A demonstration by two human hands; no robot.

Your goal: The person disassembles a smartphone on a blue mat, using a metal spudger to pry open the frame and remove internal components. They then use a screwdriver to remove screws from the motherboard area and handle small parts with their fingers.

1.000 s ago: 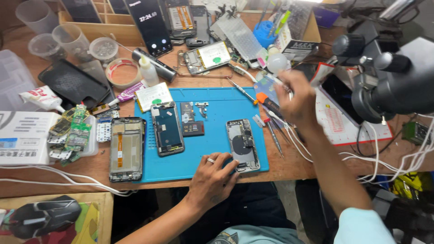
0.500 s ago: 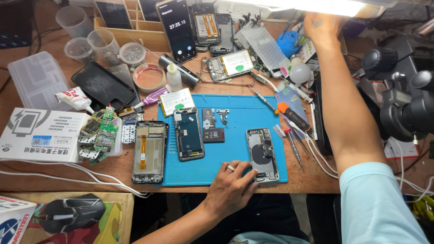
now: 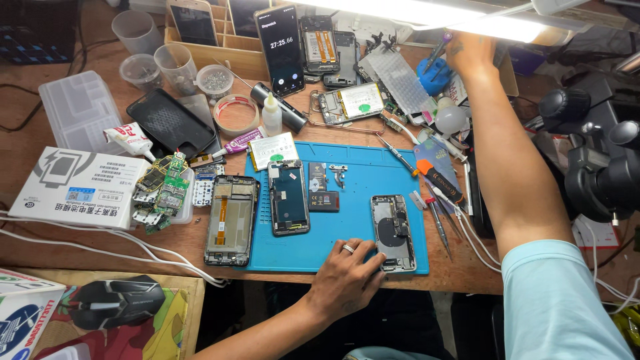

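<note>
Opened phone (image 3: 393,232) lies back-off on the blue mat (image 3: 347,200), near its front right corner. Left hand (image 3: 347,277) rests flat on the mat's front edge, fingers spread and loose, fingertips touching the phone's lower left side; nothing grasped. Right hand (image 3: 470,53) is stretched far back under the lamp (image 3: 427,17), at the blue tool holder (image 3: 430,67); whether it grips anything cannot be told. A second opened phone (image 3: 289,198) lies mid-mat, a third (image 3: 231,220) just off the mat's left edge. Screwdrivers (image 3: 440,187) lie right of the mat. Upright phone (image 3: 282,43) stands at the back; microscope (image 3: 600,160) at far right.
</note>
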